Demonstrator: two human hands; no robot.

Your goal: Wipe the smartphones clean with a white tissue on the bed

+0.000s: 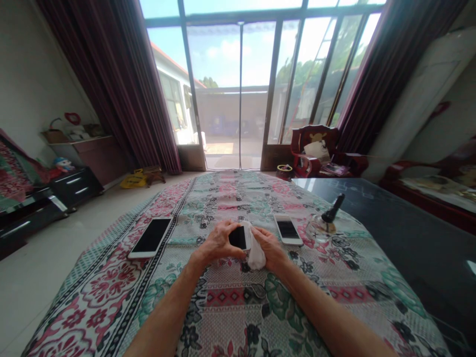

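Observation:
My left hand (218, 242) grips a small dark-screened phone (238, 237) at the middle of the table, fingers curled round its left edge. My right hand (270, 246) is closed on a white cloth (256, 253) that it presses against the phone's right side. Both hands rest on the flowered tablecloth (223, 302). A larger white phone (150, 237) lies screen up to the left of my hands. Another white phone (288, 229) lies just to the right of them.
A clear glass dish with a black spray bottle (327, 220) stands right of the phones. The dark glossy tabletop (409, 238) is bare on the right. Beyond are a red wooden chair (316, 148), maroon curtains, a large window and a low cabinet (74, 183) at left.

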